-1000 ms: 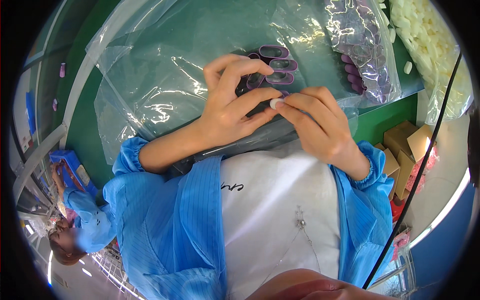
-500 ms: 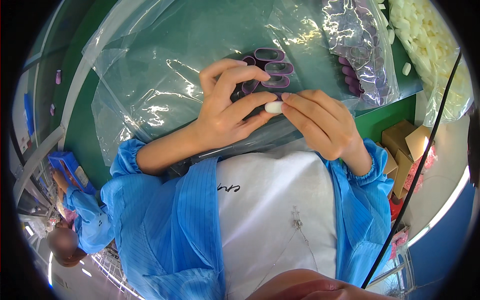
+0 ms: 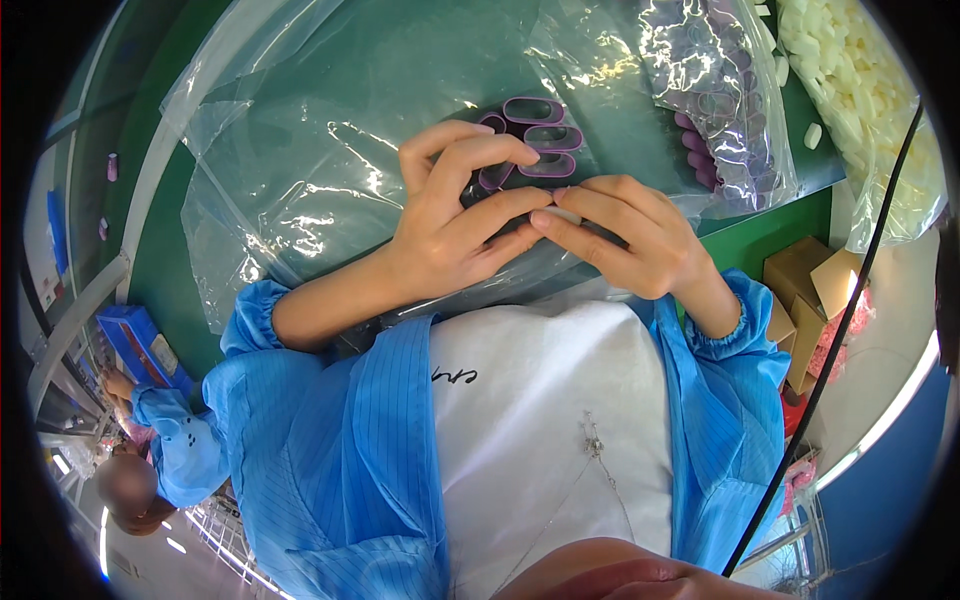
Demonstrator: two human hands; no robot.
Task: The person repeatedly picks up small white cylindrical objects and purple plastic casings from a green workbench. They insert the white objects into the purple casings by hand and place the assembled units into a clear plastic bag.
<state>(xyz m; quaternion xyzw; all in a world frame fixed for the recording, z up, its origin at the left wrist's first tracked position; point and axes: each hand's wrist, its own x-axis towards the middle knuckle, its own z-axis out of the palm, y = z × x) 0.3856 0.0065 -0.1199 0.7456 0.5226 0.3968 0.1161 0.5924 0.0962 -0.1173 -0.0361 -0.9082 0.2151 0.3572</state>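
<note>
My left hand has its thumb and index finger closed on a small dark purple piece, mostly hidden behind the fingertips. Its other fingers curl over the loose purple shells. My right hand meets it there, fingertips pinching a small white oval piece, of which only a sliver shows. Just beyond the left fingers, several open purple oval shells stand grouped on the clear plastic sheet.
A clear bag of purple shells lies at the far right, beside a bag of white pieces. Cardboard boxes stand right of the green table. A black cable crosses the right side. Another person in blue sits at left.
The right fingers have moved slightly left and closed in against the left fingertips. The white piece, plainly visible before, is now mostly covered. My left hand has barely moved.
</note>
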